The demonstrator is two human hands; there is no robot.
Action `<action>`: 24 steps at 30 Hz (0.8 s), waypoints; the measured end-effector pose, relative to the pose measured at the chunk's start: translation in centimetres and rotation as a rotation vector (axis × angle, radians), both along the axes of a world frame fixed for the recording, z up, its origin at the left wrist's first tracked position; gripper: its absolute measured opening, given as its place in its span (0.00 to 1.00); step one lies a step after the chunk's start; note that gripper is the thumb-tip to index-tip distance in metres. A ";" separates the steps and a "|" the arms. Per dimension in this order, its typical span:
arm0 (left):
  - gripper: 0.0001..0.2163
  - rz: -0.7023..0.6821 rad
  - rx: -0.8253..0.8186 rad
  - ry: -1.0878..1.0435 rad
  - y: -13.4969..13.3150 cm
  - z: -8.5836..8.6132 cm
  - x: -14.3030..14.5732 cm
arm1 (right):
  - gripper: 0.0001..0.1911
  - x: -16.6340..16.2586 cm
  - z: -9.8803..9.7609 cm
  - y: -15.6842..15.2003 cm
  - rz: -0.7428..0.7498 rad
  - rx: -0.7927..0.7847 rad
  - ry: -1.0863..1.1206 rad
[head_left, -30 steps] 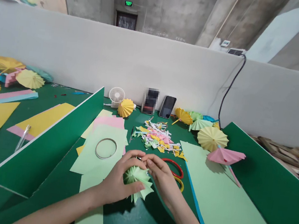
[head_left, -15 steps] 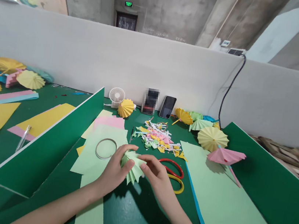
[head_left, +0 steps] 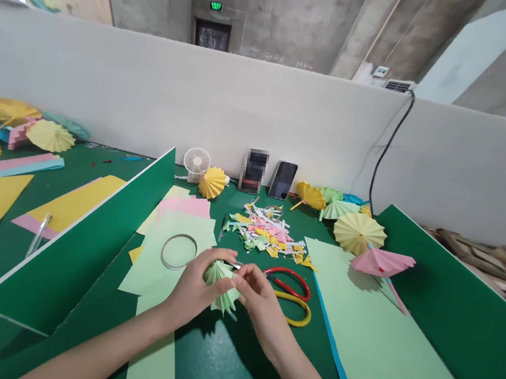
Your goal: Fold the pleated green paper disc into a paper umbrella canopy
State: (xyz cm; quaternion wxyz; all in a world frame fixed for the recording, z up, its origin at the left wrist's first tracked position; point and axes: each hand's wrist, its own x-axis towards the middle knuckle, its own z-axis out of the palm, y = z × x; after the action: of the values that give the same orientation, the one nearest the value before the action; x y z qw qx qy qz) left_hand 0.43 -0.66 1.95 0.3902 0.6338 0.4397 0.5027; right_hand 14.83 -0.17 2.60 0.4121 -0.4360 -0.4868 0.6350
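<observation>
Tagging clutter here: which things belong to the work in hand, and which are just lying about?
In the work:
pleated green paper, held by left hand and right hand
scissors, likely; partly behind the right hand
green sheet, likely; similar colour

Lying about, it seems:
fan
phone
paper scraps
pink paper umbrella
ring on the green sheet, though its use is unclear

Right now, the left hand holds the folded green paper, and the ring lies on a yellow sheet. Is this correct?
Not quite: the ring lies on a light green sheet, as the head view shows. The left hand does hold the folded green paper.
</observation>
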 end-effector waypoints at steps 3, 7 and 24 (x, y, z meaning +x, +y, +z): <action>0.21 -0.075 -0.132 -0.061 0.1 -0.1 0.1 | 0.18 -0.2 -0.2 0.0 -0.046 -0.044 0.006; 0.26 -0.185 -0.441 -0.303 0.3 -0.4 0.3 | 0.18 0.0 -0.5 0.6 -0.072 -0.117 0.085; 0.14 -0.097 -0.778 -0.937 1.2 -0.3 0.1 | 0.15 -0.5 -1.1 -0.2 -0.106 0.285 -0.172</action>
State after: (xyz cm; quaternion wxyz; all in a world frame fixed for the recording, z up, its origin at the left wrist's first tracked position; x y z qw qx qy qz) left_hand 0.50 0.58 1.62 0.7676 0.1754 0.3432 0.5121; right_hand 14.35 -0.41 1.49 0.4593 -0.4511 -0.5816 0.4972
